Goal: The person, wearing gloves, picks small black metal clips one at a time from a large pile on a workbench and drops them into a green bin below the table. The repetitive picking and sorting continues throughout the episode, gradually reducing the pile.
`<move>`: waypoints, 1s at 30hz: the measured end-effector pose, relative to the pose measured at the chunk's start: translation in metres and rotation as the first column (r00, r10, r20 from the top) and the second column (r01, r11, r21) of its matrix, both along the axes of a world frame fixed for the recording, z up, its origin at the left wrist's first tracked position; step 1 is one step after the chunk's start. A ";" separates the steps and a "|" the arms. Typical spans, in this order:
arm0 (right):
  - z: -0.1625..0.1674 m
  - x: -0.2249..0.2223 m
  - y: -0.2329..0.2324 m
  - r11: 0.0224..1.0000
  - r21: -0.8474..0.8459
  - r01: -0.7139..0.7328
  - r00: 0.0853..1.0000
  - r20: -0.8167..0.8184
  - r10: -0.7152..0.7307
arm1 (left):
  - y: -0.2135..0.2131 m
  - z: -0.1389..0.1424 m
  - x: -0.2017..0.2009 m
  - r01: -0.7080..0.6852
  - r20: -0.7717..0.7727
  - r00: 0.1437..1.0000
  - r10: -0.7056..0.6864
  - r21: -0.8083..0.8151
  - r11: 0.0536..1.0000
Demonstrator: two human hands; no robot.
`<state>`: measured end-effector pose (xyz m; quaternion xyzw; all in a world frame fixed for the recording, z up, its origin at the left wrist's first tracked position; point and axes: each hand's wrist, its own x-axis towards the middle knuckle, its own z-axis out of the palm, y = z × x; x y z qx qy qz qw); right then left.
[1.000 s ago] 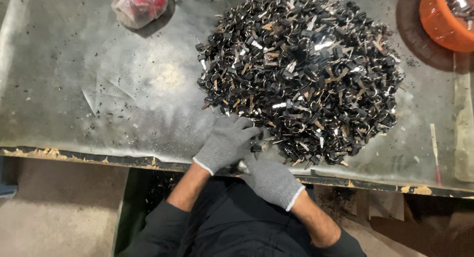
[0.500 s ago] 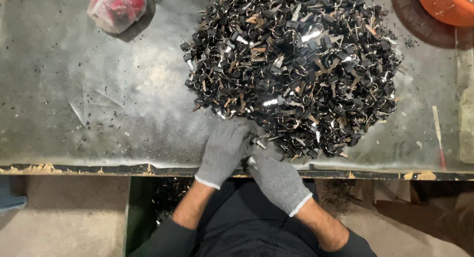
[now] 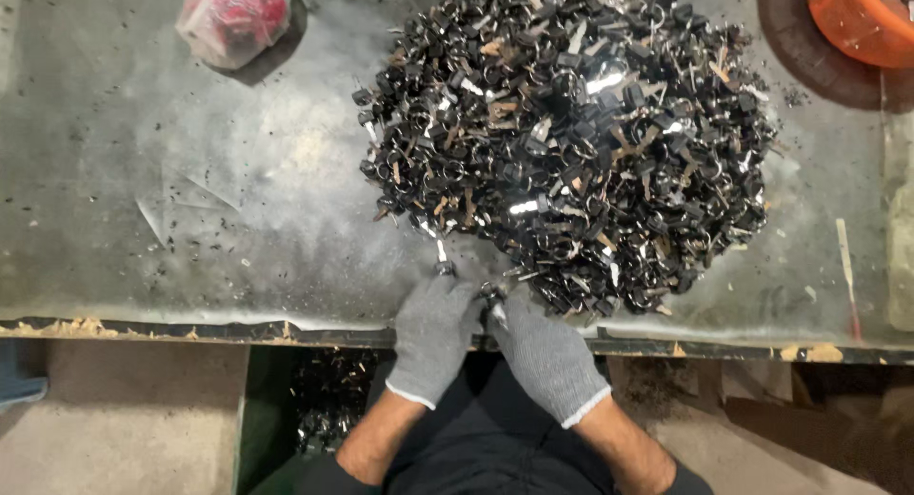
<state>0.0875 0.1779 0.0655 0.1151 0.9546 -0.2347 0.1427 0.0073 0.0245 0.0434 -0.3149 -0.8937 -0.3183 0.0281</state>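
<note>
A big heap of small black and silver metal parts (image 3: 571, 143) covers the middle of a worn metal table (image 3: 190, 219). Both my hands wear grey knit gloves and meet at the table's near edge, just below the heap. My left hand (image 3: 433, 333) and my right hand (image 3: 543, 347) are closed together on one small metal part (image 3: 490, 293) held between their fingertips. Another loose piece (image 3: 443, 265) lies right above my left hand's fingers.
A clear bag with red contents (image 3: 233, 17) lies at the far left. An orange tub (image 3: 862, 19) stands at the far right corner. Under the table edge, a green bin (image 3: 328, 409) holds more dark parts. A thin stick (image 3: 845, 267) lies at right.
My hands have drawn back from the heap's edge toward the table's near edge and come closer together. The view has shifted so the heap sits higher.
</note>
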 end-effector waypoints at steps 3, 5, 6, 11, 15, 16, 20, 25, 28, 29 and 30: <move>0.003 -0.006 -0.001 0.998 0.055 0.033 0.994 0.100 -0.038 | -0.007 -0.004 -0.011 0.018 -0.059 0.998 -0.018 0.006 1.000; 0.005 -0.007 -0.004 0.993 0.086 0.082 0.984 0.149 -0.094 | -0.009 -0.004 -0.020 0.013 0.005 1.000 -0.013 0.025 1.000; 0.006 -0.007 -0.005 0.997 0.078 0.027 0.999 0.016 -0.028 | -0.010 -0.004 -0.023 -0.007 0.094 0.996 0.004 0.029 1.000; 0.003 -0.010 -0.006 0.997 -0.082 -0.017 0.999 -0.037 0.014 | -0.014 -0.006 -0.021 -0.091 0.190 0.980 0.067 0.118 0.989; -0.009 -0.026 -0.002 0.992 -0.088 -0.086 0.986 -0.152 0.072 | -0.015 -0.013 -0.018 -0.003 0.051 0.999 0.002 0.010 1.000; -0.012 -0.028 -0.003 0.994 -0.081 -0.066 0.996 -0.066 0.061 | -0.015 -0.015 -0.019 0.010 0.050 0.999 -0.007 -0.058 0.998; -0.013 -0.026 -0.016 0.980 0.191 -0.058 0.974 -0.206 0.097 | -0.012 -0.021 -0.020 0.078 0.040 0.997 -0.073 -0.155 0.985; -0.005 -0.029 -0.002 0.994 0.013 -0.106 0.989 0.101 0.104 | -0.011 -0.018 -0.018 0.094 0.002 0.996 -0.094 -0.052 0.994; 0.000 -0.034 0.013 0.980 -0.136 -0.143 0.990 -0.017 0.142 | -0.012 -0.013 -0.018 0.113 0.037 0.993 -0.111 -0.055 0.992; 0.001 -0.034 0.015 0.970 -0.183 -0.161 0.985 -0.093 0.146 | -0.012 -0.012 -0.018 0.116 0.076 0.991 -0.111 -0.060 0.991; 0.002 -0.035 0.016 0.967 -0.210 -0.142 0.989 -0.070 0.130 | -0.013 -0.011 -0.018 0.123 0.109 0.987 -0.115 -0.070 0.990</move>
